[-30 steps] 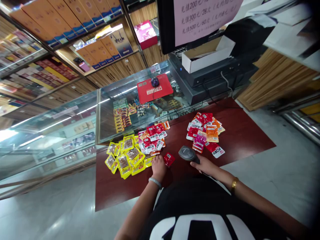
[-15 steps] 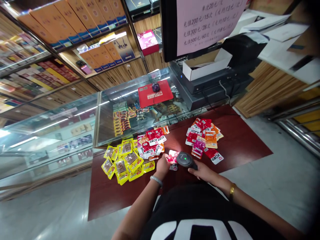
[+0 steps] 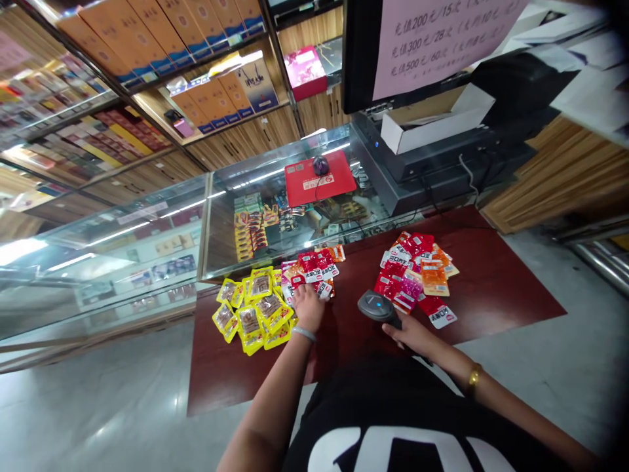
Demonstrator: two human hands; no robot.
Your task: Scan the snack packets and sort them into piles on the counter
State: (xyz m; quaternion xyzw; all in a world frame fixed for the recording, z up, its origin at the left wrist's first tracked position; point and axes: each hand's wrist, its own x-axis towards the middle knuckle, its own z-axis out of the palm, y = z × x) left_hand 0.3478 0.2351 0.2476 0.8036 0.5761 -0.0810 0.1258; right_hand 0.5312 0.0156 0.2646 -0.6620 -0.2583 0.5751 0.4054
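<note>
My right hand [image 3: 405,330] is wrapped round the handle of a dark barcode scanner [image 3: 377,306], which shows a small blue light on top. My left hand [image 3: 308,307] lies over the near side of a pile of red, white and orange snack packets [image 3: 314,263], fingers stretched out on them; the packets under the palm are hidden. Beside that hand, to the left, is a heap of yellow snack packets [image 3: 259,313]. Right of the scanner lies another pile of red, orange and purple packets [image 3: 411,270].
A dark red board [image 3: 344,334] bears the packets. Behind it stands a glass display counter [image 3: 221,255] with a red mouse pad [image 3: 299,187] and mouse [image 3: 320,165]. At the back right are a monitor [image 3: 358,59] and an open white box [image 3: 437,128].
My left hand has moved left from under the scanner to the pile of red packets. The scanner's red glow is gone and its light turned from green to blue.
</note>
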